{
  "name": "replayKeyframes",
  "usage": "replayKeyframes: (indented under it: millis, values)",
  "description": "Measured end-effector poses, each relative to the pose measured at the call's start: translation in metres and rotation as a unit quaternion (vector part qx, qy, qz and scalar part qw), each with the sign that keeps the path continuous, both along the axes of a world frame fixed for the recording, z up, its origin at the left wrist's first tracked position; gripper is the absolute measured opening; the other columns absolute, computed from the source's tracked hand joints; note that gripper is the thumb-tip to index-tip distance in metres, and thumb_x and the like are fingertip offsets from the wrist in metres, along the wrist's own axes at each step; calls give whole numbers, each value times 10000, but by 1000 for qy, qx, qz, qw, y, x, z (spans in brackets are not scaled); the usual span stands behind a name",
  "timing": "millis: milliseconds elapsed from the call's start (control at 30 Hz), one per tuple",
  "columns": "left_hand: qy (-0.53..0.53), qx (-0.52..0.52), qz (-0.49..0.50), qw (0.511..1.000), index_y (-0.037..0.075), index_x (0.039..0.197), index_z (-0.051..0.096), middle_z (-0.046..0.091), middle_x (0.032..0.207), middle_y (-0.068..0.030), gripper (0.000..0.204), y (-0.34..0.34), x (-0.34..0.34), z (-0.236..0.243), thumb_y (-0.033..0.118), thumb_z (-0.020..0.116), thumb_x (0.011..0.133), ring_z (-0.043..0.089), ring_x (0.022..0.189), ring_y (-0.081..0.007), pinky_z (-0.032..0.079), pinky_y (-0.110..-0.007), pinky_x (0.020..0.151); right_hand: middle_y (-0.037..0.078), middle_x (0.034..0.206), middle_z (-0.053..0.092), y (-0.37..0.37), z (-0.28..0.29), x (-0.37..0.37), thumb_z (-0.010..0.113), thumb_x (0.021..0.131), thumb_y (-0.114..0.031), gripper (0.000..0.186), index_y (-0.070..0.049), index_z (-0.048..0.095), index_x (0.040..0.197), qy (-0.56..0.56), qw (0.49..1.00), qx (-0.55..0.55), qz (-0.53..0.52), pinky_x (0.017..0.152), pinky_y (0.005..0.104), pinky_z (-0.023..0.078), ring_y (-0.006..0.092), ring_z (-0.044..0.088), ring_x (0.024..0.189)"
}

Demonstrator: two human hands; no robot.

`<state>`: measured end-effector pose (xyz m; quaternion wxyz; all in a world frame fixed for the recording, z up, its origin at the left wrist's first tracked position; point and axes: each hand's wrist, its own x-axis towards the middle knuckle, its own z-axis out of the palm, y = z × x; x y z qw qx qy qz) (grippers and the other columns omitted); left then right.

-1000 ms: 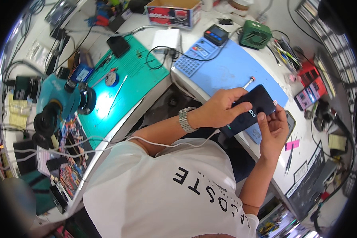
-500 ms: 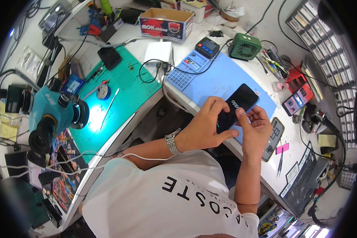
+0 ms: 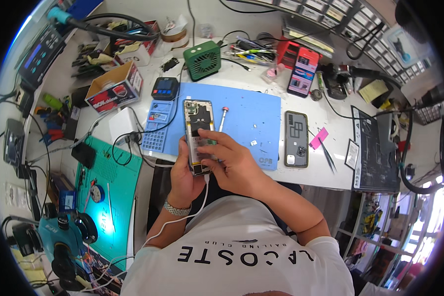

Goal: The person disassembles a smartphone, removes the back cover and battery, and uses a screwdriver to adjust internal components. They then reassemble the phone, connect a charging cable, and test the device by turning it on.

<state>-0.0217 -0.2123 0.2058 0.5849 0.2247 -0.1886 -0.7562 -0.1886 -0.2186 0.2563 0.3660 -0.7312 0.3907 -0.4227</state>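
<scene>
An opened smartphone is held over the front of the blue mat, its inner parts and battery facing up. My left hand is closed around its left side and lower end. Across its right side and battery lie the bent fingers of my right hand, gripping it and hiding part of the battery. A white cable runs up to the phone's lower end; the plug is partly hidden. Just right of the phone, a screwdriver rests on the mat.
The blue mat carries small loose parts. Right of it lie another phone, tweezers and a pink slip. A green fan stands behind. At left are a green mat and a microscope.
The phone has been turned from its lit screen side to its opened back. Both hands have shifted their hold, and my view has swung to the right.
</scene>
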Motion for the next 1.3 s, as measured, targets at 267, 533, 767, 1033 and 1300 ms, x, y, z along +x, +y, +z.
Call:
replayKeyframes:
  millis: [267, 533, 767, 1033, 1300]
  values:
    - [23, -64, -44, 997, 64, 1465, 564, 702, 1293, -78, 547, -3, 1, -2, 451, 286, 1197, 688, 1139, -175, 566, -362, 977, 264, 1489, 554, 4, -20, -1, 753, 829, 117, 351, 69, 687, 1170, 12, 990, -143, -8, 1040, 450, 576, 424, 600, 1331]
    - [-82, -20, -21, 996, 38, 1509, 507, 623, 1447, -237, 620, 2, -3, 0, 501, 252, 1184, 641, 1289, -290, 506, -433, 1119, 303, 1516, 533, 10, -36, 10, 736, 843, 6, 344, 111, 664, 1163, 29, 983, -181, -7, 1177, 499, 482, 450, 531, 1435]
    - [-75, -66, -6, 995, 22, 1532, 498, 667, 1384, -218, 618, -2, 3, 0, 502, 343, 1175, 682, 1226, -306, 557, -429, 1035, 251, 1486, 572, 20, -35, -5, 734, 854, -7, 256, 6, 717, 1109, -23, 981, -190, -43, 1142, 495, 504, 432, 583, 1353]
    - [-317, -29, 40, 947, 26, 1517, 468, 725, 1276, -258, 459, -27, 3, 9, 303, 498, 1152, 760, 1002, -294, 638, -425, 792, 138, 1153, 680, 33, -35, -119, 767, 901, 10, 151, -33, 741, 1044, 28, 939, -132, -317, 901, 413, 575, 330, 685, 1032]
    - [-316, -47, 3, 948, -38, 1482, 482, 709, 1279, -234, 448, -43, 0, 6, 264, 491, 1152, 749, 1025, -294, 637, -407, 843, 137, 1044, 682, 72, -52, -218, 796, 874, 5, 139, -25, 743, 998, 89, 853, -118, -501, 863, 413, 563, 339, 666, 996]
